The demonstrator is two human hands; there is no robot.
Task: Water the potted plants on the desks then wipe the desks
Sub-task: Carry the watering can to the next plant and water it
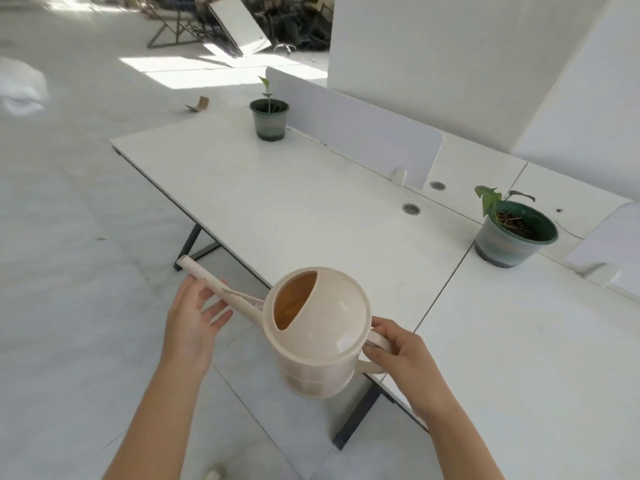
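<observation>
1. The watering can (317,332) is in the air, held low in front of the person at the near corner of the long white surface (277,202), partly over the floor (69,237). Its spout (207,278) points left, away from both plants.
2. The right hand (401,351) has its fingers curled round the handle (379,341). The left hand (194,317) lies under the spout with its fingers nearly straight, propping it rather than clasping it.
3. My judgement is that the watering has not started. No water is leaving the spout, and I see no wet patch on either surface. The inside of the can looks amber, but I cannot tell how full it is.
4. There are 2 plants to water. The small pot (269,121) with a thin seedling stands at the far end, just beside the low white divider (353,126). The larger pot (514,237), with a few green leaves, stands on the second surface (519,341) to the right, near the seam between the 2.
5. Wiping is also left to do, and no cloth is in view.
6. Both surfaces are white with dark angled legs. 2 round cable holes (411,209) sit near the divider's end.
7. The room is bright, with pale floor tiles and a sunlit patch at the back. A scrap of cardboard (199,103) lies on the floor beyond the far end. Dark stacked furniture (242,26) is piled against the back wall.
</observation>
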